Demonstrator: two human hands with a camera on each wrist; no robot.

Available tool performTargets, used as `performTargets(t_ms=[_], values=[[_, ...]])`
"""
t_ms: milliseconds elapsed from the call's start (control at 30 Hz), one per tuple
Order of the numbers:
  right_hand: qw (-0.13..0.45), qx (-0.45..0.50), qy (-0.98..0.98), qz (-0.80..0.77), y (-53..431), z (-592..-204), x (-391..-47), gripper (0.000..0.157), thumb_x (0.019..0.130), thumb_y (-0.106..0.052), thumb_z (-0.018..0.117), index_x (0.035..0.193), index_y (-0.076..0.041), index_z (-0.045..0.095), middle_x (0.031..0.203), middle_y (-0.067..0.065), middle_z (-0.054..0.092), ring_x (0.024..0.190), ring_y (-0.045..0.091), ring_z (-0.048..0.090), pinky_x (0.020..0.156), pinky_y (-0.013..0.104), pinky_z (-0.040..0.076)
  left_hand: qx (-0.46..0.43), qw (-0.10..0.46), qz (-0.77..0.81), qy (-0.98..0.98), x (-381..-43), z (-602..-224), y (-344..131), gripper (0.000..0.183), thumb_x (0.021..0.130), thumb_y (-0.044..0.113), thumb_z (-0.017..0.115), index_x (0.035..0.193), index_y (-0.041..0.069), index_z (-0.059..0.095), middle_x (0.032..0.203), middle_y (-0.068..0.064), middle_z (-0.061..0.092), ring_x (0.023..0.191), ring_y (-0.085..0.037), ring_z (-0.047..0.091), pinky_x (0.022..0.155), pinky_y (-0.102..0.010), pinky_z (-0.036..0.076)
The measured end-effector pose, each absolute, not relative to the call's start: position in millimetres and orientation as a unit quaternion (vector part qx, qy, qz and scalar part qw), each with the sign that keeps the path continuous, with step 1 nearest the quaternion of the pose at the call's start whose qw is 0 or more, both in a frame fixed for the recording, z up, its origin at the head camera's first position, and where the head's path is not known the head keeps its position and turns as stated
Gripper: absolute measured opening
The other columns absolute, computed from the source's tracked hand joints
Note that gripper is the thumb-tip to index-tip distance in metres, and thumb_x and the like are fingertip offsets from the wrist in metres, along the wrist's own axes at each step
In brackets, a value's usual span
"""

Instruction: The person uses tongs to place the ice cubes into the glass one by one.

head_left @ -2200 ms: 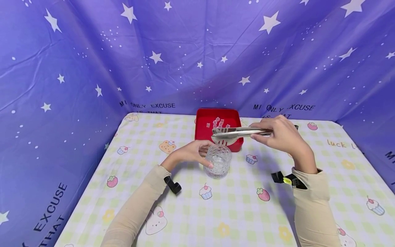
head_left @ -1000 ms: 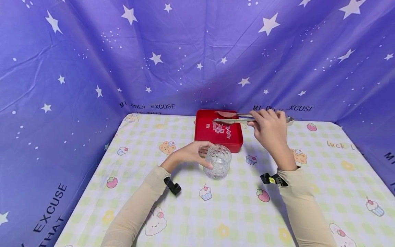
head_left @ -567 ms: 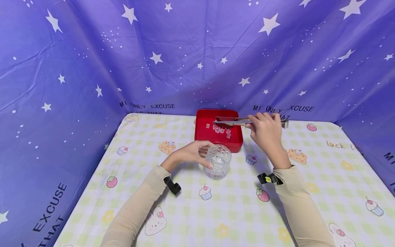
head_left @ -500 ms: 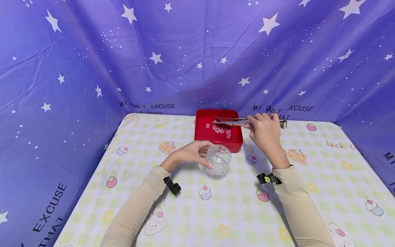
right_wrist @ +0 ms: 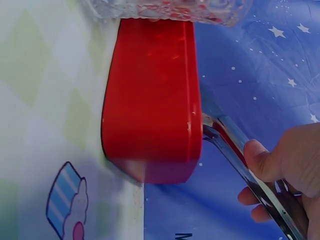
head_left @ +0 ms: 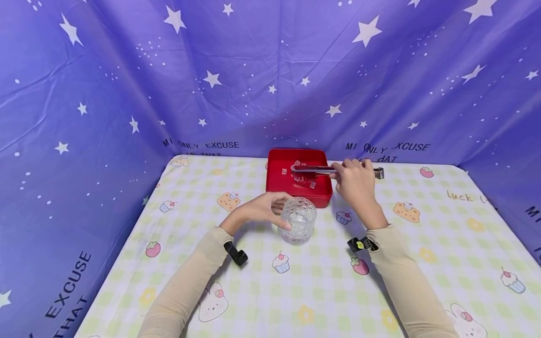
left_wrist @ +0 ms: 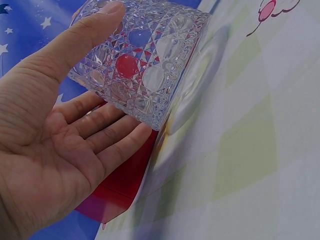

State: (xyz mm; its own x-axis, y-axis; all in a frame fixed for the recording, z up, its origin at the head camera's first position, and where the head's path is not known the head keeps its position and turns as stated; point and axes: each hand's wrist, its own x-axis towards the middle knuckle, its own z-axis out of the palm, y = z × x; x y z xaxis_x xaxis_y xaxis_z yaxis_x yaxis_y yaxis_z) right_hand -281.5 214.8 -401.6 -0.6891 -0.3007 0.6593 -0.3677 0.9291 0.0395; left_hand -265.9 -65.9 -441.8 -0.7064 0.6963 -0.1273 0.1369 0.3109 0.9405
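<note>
My left hand point(head_left: 267, 209) holds a clear patterned glass point(head_left: 298, 225) upright on the table, thumb on its near side and fingers behind it. In the left wrist view the thumb lies across the faceted wall of the glass point(left_wrist: 145, 62). My right hand point(head_left: 357, 184) grips metal tongs point(head_left: 314, 171), whose tips reach down into a red tray point(head_left: 274, 188) behind the glass. Several small clear cubes point(head_left: 312, 184) lie in the tray around the tips. From the right wrist view, the tray's wall point(right_wrist: 150, 95) hides the tips of the tongs point(right_wrist: 240, 167).
A checked tablecloth point(head_left: 253, 291) with printed cupcakes and strawberries covers the table. Behind it hangs a purple star-patterned curtain point(head_left: 253, 94), close to the tray's far side. Black bands with small mounts are on both wrists.
My right hand has moved from above the glass back over the tray. The tongs spread, then went down among the cubes and drew together. The left hand and glass stayed put.
</note>
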Motion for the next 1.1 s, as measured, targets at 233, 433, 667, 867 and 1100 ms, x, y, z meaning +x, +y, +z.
performTargets(t_ms=[233,433,667,867,1100], values=[[0.346,0.175,-0.921,0.048,213.3,-406.7,-283.2,0.013,0.089,-0.015,0.075,0.097,-0.005,0.077,0.078,0.017,0.068,0.075,0.037,0.062,0.074,0.050,0.039,0.274,0.270,0.524,0.760,-265.0,-442.0,-65.9,0.069,0.078,0.007,0.088,0.139,0.007,0.056,0.143,-0.011,0.059,0.134,-0.029,0.056,0.113,-0.035,0.049],[0.347,0.170,-0.922,0.043,212.6,-409.9,-284.7,0.014,0.089,-0.016,0.075,0.097,-0.004,0.077,0.079,0.017,0.069,0.076,0.037,0.063,0.076,0.050,0.041,0.274,0.271,0.526,0.758,-264.9,-441.8,-65.3,0.069,0.078,0.007,0.088,0.139,0.007,0.056,0.142,-0.011,0.059,0.133,-0.029,0.056,0.113,-0.035,0.049],[0.351,0.173,-0.919,0.040,211.8,-412.8,-286.1,0.016,0.091,-0.017,0.073,0.099,-0.004,0.078,0.080,0.017,0.069,0.076,0.036,0.063,0.074,0.049,0.040,0.274,0.270,0.528,0.757,-264.5,-441.0,-65.5,0.068,0.078,0.007,0.088,0.138,0.007,0.056,0.140,-0.011,0.060,0.132,-0.028,0.056,0.113,-0.035,0.049],[0.357,0.181,-0.915,0.039,211.4,-411.7,-285.7,0.015,0.092,-0.017,0.071,0.098,-0.005,0.078,0.080,0.016,0.070,0.075,0.036,0.063,0.073,0.049,0.039,0.279,0.269,0.530,0.754,-265.1,-442.2,-65.5,0.067,0.078,0.006,0.088,0.137,0.006,0.057,0.137,-0.011,0.062,0.130,-0.026,0.058,0.112,-0.034,0.050],[0.346,0.177,-0.921,0.038,210.0,-410.9,-284.1,0.016,0.091,-0.016,0.073,0.101,-0.004,0.078,0.082,0.017,0.070,0.076,0.036,0.062,0.074,0.049,0.039,0.278,0.269,0.530,0.755,-264.7,-441.2,-65.4,0.068,0.077,0.005,0.088,0.137,0.007,0.057,0.137,-0.011,0.063,0.129,-0.026,0.058,0.111,-0.033,0.050]])
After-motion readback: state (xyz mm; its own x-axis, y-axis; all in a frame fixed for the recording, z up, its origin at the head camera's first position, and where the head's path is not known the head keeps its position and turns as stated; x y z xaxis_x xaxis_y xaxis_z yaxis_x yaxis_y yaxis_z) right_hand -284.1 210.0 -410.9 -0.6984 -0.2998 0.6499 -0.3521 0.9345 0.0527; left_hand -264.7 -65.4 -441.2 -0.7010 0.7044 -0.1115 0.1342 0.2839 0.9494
